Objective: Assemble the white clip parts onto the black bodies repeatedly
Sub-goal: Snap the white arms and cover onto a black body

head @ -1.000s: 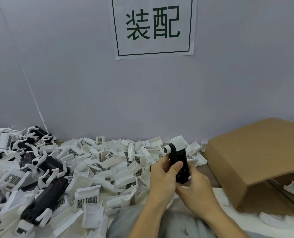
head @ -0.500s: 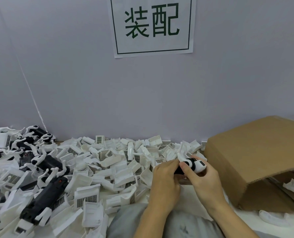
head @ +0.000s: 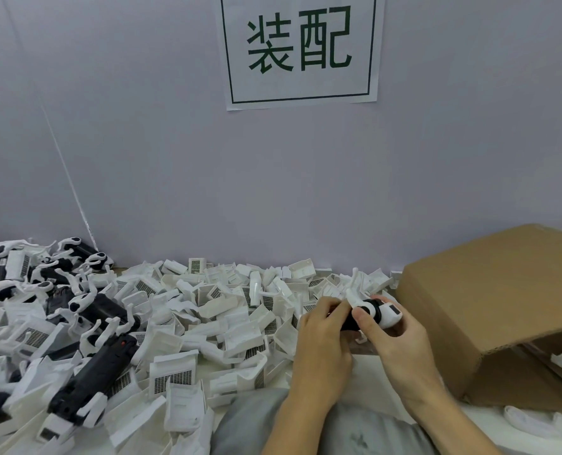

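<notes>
Both your hands meet just left of the cardboard box (head: 489, 310), low over the near edge of the white clip pile (head: 214, 310). Left hand (head: 322, 336) is closed round the hidden end of one black body (head: 350, 321); only a short dark stretch shows between your hands. Right hand (head: 401, 339) is closed on the other end, thumb pressed on top beside the white clip part (head: 388, 314), fingers curled under.

Likely reason for the hold: left hand anchors the body, right thumb pushes the clip home. Judged only from the grip; whether the clip is fully seated cannot be told.

Long axis of the body lies roughly level, running from your left hand toward the box. The white-capped end points at the box; a thin white prong (head: 352, 295) rises from the body's top, tilting away from the box.

Finished units (head: 86, 379), black with white clips, lie heaped far from the box, at the pile's opposite side. More white parts show inside the box mouth.
</notes>
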